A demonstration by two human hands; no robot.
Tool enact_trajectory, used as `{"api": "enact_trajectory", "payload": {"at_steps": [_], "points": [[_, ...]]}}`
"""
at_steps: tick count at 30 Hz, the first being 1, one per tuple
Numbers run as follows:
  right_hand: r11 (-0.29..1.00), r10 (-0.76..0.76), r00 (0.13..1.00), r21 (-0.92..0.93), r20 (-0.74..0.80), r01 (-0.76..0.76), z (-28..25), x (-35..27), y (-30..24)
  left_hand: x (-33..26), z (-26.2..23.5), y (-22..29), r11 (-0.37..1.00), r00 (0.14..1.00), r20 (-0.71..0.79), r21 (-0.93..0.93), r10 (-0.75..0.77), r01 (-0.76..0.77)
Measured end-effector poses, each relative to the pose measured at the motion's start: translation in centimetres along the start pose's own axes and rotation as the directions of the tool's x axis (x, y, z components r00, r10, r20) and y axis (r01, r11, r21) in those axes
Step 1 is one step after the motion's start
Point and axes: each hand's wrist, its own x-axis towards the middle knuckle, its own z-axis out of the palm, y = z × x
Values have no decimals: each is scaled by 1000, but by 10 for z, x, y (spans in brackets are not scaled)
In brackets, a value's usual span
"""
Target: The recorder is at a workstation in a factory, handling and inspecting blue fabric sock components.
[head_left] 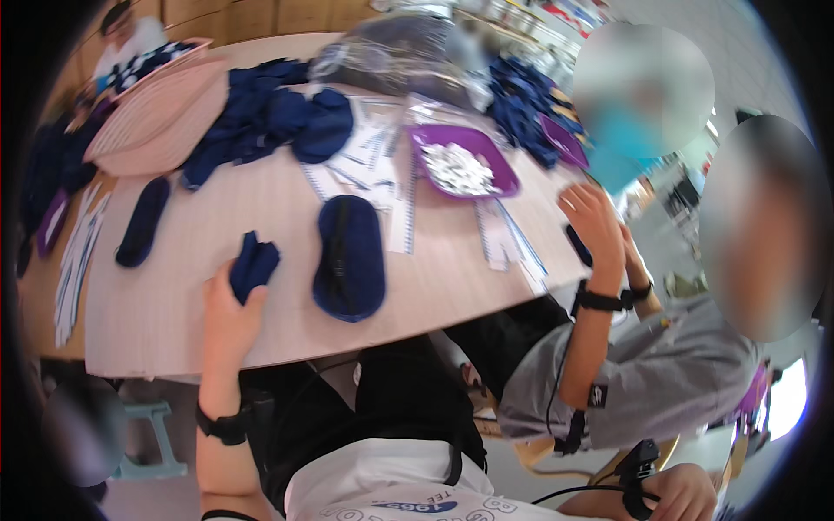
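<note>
My left hand (228,314) reaches up over the near edge of the round pale table (174,295) and grips a folded dark blue cloth piece (254,266). Just to its right a dark blue padded eye mask (349,257) lies flat on the table. My right hand (685,491) hangs low at the bottom right, off the table, with a black strap and cable at the wrist; its fingers are unclear. A co-worker in a grey shirt rests a hand (594,219) on the table's right edge.
A purple tray (507,176) of small white pieces stands beyond the mask. A heap of dark blue masks (269,117) lies at the back, beside a pink woven tray (156,113). Another mask (143,221) lies left. White paper strips (508,239) and clear bags (400,56) are scattered about.
</note>
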Motion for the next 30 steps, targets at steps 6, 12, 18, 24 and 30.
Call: {"api": "enact_trajectory", "payload": {"at_steps": [6, 12, 18, 24, 30], "points": [[704, 622, 671, -87, -405, -705, 1, -6, 89, -8, -14, 5, 990, 997, -3, -111, 83, -83], [620, 780, 624, 68, 53, -781, -16, 23, 150, -18, -24, 13, 946, 988, -7, -287, 153, -149], [744, 668, 600, 366, -441, -559, -24, 21, 189, -59, -38, 53, 626, 743, 187, -688, 643, -368], [756, 574, 666, -6, -477, -655, -10, 61, 202, -66, -1, 82, 620, 718, 361, -774, 595, -125], [768, 462, 589, -32, -663, -639, -4, 57, 217, -65, 25, 63, 630, 786, 340, -773, 516, -80]]}}
